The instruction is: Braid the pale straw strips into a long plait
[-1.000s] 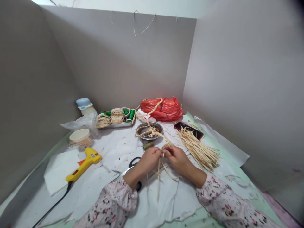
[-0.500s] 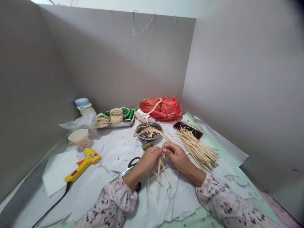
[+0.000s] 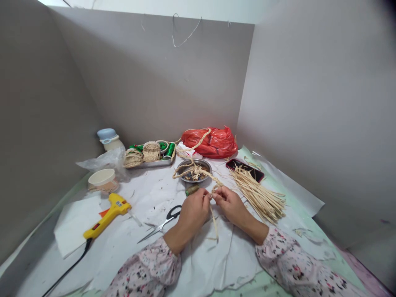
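A braided straw cord (image 3: pixel 216 181) runs from my fingers back over the metal bowl (image 3: pixel 202 163) and on toward the red plastic bag (image 3: pixel 213 144). My right hand (image 3: pixel 230 204) pinches the near end of the braid. Thumb and fingertips of my left hand (image 3: pixel 196 208) are closed on the straw strands right beside it, the two hands almost touching. One loose straw strand (image 3: pixel 214 225) hangs below the fingers; other strands are hidden behind the left hand. Scissors (image 3: pixel 163 222) lie left of my left wrist, partly covered. A spool of thread (image 3: pixel 192 189) sits just beyond the left hand.
A bundle of straw (image 3: pixel 260 194) lies across a phone (image 3: pixel 246 169) on the right. To the left are a yellow glue gun (image 3: pixel 107 216), a paper cup (image 3: pixel 102 179) and a bottle (image 3: pixel 109 140). A tray (image 3: pixel 151 163) holds braided rolls and green thread. Grey panels (image 3: pixel 154 82) surround the table.
My left hand has rolled over and shifted slightly, revealing more of the scissors. Several strands hung below the fingers before; now mostly one shows. The right hand stays nearly in place.
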Tool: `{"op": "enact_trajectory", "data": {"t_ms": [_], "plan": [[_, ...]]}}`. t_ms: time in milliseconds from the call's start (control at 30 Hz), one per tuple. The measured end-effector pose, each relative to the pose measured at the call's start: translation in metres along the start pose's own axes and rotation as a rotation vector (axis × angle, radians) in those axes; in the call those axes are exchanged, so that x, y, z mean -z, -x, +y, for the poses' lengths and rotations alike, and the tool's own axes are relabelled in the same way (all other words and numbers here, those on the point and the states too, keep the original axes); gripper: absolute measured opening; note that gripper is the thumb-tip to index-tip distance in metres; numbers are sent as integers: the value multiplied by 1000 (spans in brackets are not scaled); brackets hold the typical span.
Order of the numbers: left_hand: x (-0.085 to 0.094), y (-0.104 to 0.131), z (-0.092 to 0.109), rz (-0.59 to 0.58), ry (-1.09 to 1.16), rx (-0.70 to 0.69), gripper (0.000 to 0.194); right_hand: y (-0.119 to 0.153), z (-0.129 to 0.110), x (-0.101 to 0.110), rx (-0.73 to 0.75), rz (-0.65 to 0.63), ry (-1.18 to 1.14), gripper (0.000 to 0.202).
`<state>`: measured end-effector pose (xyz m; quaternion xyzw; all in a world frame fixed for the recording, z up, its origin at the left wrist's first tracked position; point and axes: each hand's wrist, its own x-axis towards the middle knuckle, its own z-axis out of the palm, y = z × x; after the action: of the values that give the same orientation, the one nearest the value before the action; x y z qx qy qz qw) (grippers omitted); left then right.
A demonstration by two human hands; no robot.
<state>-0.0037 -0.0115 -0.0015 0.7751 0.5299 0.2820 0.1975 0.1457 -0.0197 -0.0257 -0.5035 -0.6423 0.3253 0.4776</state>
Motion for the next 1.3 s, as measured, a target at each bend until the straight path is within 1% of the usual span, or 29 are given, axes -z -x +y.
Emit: {"op": "enact_trajectory", "data": {"t_ms": [100, 200, 367, 500, 667, 767, 867, 967, 1033, 1100, 1167, 1200, 1267, 1300], "plan": [[1, 3, 2, 50, -93, -10, 24, 0, -2, -1, -4, 14, 11, 17], [2, 4, 5, 67, -104, -19, 25, 0, -3, -2, -18, 27, 9, 18], [-2, 6, 8, 36, -55, -52, 27, -1, 1, -4, -60, 60, 1, 17], [-7, 10, 8, 14, -136, -73, 27, -1, 5, -4, -87, 94, -48, 15], [-7, 15, 11, -5, -232, -127, 32, -2, 4, -4, -99, 160, -120, 15], [-6, 17, 14, -33, -271, -144, 32, -2, 1, -4, -155, 161, -221, 19], [-7, 17, 15, -58, -312, -136, 33, -2, -1, -5, -240, 87, -420, 25], [-9, 17, 14, -77, -313, -127, 34, -3, -2, -5, -257, 38, -605, 28], [-10, 17, 13, -90, -249, -123, 36, -5, -2, -4, -256, 56, -685, 29], [-7, 16, 12, -68, -102, -105, 42, -6, -2, -2, -276, 90, -740, 29], [-1, 14, 11, 19, 108, -64, 49, -7, -3, 0, -302, 100, -756, 28], [2, 12, 11, 94, 212, -37, 48, -7, -4, 1, -308, 95, -751, 28], [9, 9, 9, 215, 346, 3, 43, -6, -6, 2, -303, 64, -722, 28], [11, 7, 8, 249, 378, 19, 38, -5, -8, 2, -297, 43, -701, 28]]}}
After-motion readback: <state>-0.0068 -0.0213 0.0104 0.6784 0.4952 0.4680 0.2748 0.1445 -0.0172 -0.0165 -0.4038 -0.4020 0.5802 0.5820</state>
